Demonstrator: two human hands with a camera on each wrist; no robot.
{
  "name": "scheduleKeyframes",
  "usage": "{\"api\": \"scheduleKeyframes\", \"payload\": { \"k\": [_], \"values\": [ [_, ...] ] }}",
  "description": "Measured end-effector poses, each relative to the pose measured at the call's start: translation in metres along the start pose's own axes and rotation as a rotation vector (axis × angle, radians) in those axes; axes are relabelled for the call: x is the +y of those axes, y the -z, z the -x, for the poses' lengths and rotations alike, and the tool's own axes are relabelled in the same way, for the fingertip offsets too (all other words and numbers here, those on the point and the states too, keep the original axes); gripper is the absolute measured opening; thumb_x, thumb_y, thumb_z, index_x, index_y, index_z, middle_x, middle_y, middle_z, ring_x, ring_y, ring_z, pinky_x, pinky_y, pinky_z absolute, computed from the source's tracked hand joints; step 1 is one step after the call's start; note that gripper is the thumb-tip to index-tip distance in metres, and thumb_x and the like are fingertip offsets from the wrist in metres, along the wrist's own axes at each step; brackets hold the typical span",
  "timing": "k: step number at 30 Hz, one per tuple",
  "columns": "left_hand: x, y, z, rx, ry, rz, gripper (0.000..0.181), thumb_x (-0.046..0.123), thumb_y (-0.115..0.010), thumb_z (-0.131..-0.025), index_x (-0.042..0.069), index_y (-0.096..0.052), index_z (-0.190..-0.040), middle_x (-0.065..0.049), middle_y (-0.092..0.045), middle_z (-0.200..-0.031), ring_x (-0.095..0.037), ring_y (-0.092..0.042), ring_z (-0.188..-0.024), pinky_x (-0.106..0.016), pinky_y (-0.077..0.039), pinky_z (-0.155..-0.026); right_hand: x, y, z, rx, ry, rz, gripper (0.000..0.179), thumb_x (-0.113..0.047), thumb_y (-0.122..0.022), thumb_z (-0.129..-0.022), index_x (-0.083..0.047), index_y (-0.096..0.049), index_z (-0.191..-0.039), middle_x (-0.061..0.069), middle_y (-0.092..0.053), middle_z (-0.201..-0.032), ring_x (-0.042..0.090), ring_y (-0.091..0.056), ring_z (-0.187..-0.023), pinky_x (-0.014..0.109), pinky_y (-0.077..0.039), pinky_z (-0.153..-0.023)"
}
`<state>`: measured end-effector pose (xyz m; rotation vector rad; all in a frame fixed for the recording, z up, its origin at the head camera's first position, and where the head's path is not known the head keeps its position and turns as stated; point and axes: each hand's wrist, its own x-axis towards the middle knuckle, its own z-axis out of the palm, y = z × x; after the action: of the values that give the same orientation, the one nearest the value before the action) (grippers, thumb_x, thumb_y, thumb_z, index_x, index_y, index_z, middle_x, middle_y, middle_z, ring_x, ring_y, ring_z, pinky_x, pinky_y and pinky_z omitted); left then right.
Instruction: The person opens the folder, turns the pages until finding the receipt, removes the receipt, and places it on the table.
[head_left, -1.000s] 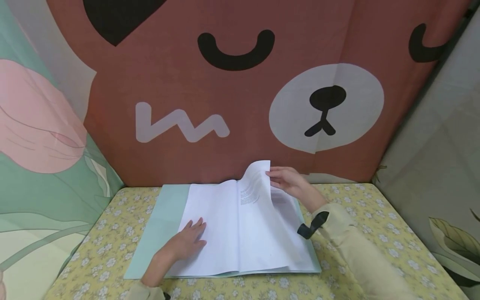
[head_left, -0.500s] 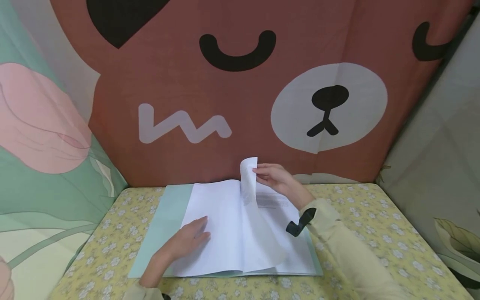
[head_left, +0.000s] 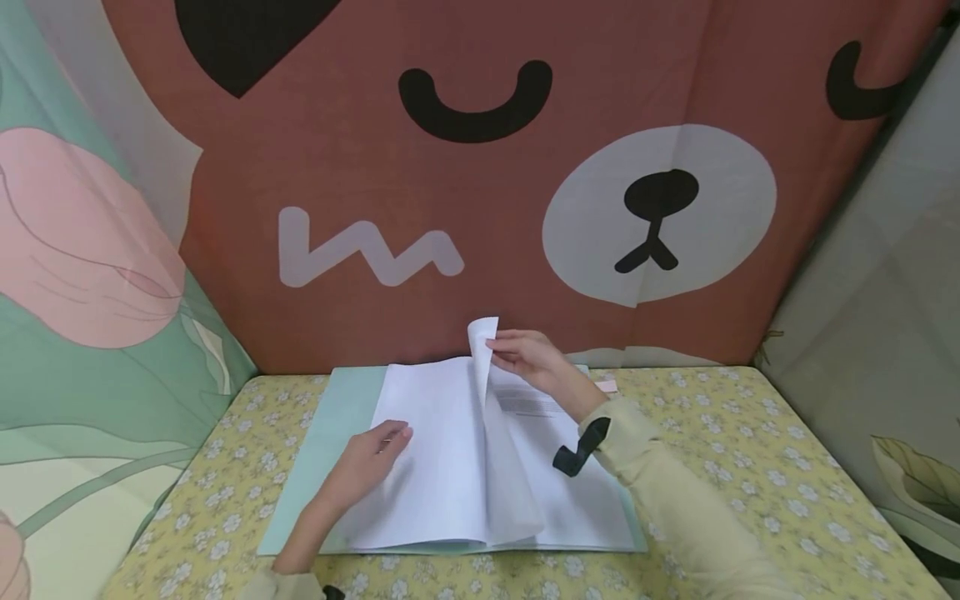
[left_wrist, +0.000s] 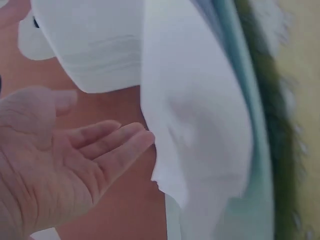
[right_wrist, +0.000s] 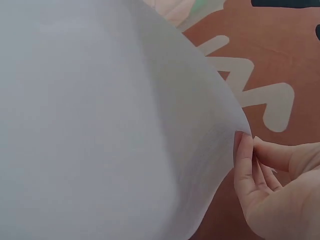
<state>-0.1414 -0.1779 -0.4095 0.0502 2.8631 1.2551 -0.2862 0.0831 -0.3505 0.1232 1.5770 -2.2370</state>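
A mint-green folder (head_left: 318, 454) lies open on the table with white sheets inside. My right hand (head_left: 536, 362) pinches the upper corner of a page (head_left: 510, 492), which stands curled up near the middle fold. In the right wrist view, thumb and fingertips meet on that page's edge (right_wrist: 200, 130). Printed lines show on the right-hand sheet (head_left: 577, 475) beneath it. My left hand (head_left: 367, 462) hovers low over the left page (head_left: 435, 442), fingers loosely bent. The left wrist view has its palm (left_wrist: 65, 160) turned to the camera and its fingertips right at a paper edge.
A yellow flowered cloth (head_left: 735, 467) covers the table. Behind it hangs a brown curtain (head_left: 480, 200) printed with a bear face. Past the folder's upper right corner a small pink tab (head_left: 606, 386) shows. A black strap (head_left: 581, 450) dangles from the right sleeve.
My right hand has carried the page's corner leftward toward the fold, baring more of the sheet below. My left hand's fingers, spread flat on the page before, have drawn together and bent.
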Motion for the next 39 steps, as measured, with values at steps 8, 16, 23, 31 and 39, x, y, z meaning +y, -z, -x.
{"api": "scheduleKeyframes", "payload": {
  "k": [8,16,23,31,39],
  "values": [
    [0.020,0.010,0.003,0.082,0.066,0.247,0.050,0.038,-0.056,-0.108,-0.003,-0.060,-0.136,-0.021,-0.068,-0.128,-0.030,-0.073,-0.105,-0.039,-0.063,-0.082,0.008,-0.016,-0.003,-0.016,-0.005,-0.018,0.048,0.005,-0.062,-0.100,0.010,-0.048,-0.146,0.024,-0.054,-0.144,0.032,-0.059,-0.127,0.038,-0.051,-0.105],
    [0.045,0.014,0.008,0.057,0.101,0.349,0.056,0.045,-0.060,-0.105,0.000,-0.059,-0.138,-0.020,-0.066,-0.132,-0.030,-0.073,-0.106,-0.038,-0.063,-0.080,0.018,-0.034,-0.008,-0.002,0.018,-0.072,0.044,0.012,-0.060,-0.098,0.015,-0.050,-0.141,0.029,-0.055,-0.141,0.038,-0.057,-0.131,0.040,-0.053,-0.102],
    [0.063,0.016,0.014,0.079,0.116,0.238,0.050,0.036,-0.067,-0.102,0.000,-0.061,-0.136,-0.016,-0.068,-0.124,-0.027,-0.069,-0.100,-0.039,-0.063,-0.079,0.026,-0.050,-0.010,0.045,0.047,-0.141,0.040,0.015,-0.061,-0.096,0.015,-0.054,-0.136,0.030,-0.058,-0.134,0.039,-0.060,-0.128,0.042,-0.054,-0.100],
    [0.062,0.015,0.016,0.099,0.071,0.159,0.037,0.011,-0.067,-0.099,-0.001,-0.062,-0.134,-0.017,-0.071,-0.116,-0.025,-0.069,-0.092,-0.039,-0.059,-0.076,0.030,-0.052,-0.008,0.076,0.075,-0.125,0.032,0.014,-0.066,-0.093,0.013,-0.061,-0.125,0.023,-0.067,-0.116,0.031,-0.070,-0.105,0.040,-0.059,-0.092],
    [0.046,0.017,0.013,0.117,0.043,0.031,0.042,0.002,-0.067,-0.095,-0.007,-0.059,-0.135,-0.018,-0.070,-0.108,-0.026,-0.066,-0.088,-0.045,-0.058,-0.081,0.030,-0.028,-0.008,0.008,0.271,0.342,0.018,-0.002,-0.072,-0.096,0.010,-0.070,-0.109,0.020,-0.076,-0.094,0.024,-0.076,-0.079,0.038,-0.064,-0.080]
  ]
}}
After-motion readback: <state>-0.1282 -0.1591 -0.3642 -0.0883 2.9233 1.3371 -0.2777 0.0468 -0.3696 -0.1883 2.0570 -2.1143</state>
